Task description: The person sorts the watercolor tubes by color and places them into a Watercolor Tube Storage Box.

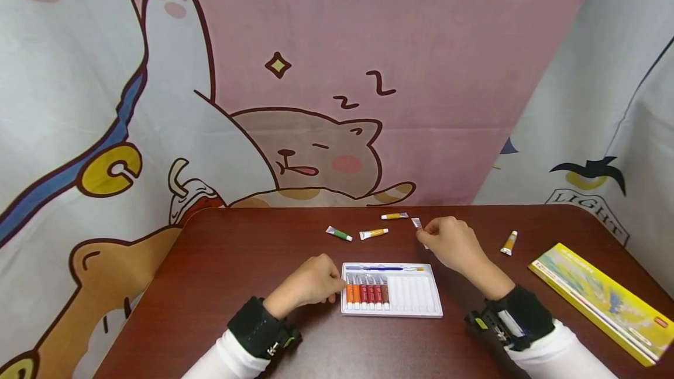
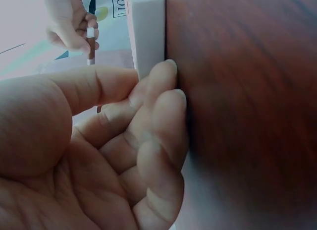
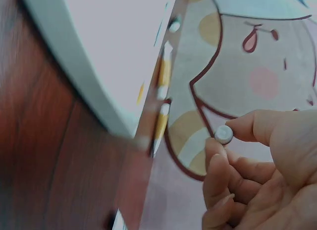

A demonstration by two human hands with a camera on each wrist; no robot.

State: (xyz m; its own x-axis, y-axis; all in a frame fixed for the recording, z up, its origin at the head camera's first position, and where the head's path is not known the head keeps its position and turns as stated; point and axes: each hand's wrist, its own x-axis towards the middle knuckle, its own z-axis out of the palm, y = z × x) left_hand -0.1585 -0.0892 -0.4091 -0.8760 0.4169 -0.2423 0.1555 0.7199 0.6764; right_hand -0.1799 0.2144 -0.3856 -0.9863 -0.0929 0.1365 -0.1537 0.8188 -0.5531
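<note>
My right hand (image 1: 451, 241) pinches a small paint tube (image 1: 416, 223) between thumb and fingers, above the table behind the tray. In the left wrist view this tube (image 2: 91, 47) is brown with a white cap; the right wrist view shows the cap (image 3: 224, 134) end-on. A white plastic tray (image 1: 416, 314) lies on the table, its left edge pinched by my left hand (image 1: 310, 281). Orange, red and brown paint tubes (image 1: 371, 295) stand side by side in the tray's left slots, and a blue-handled paintbrush (image 1: 381, 268) lies along its back. The right slots hold nothing.
Behind the tray lie a green tube (image 1: 339, 233) and two yellow ones, the nearer yellow tube (image 1: 374, 233) beside the green. Another ochre tube (image 1: 508, 243) rests farther right. A long yellow box (image 1: 600, 303) lies at the table's right side. A printed cloth (image 1: 447, 75) hangs behind.
</note>
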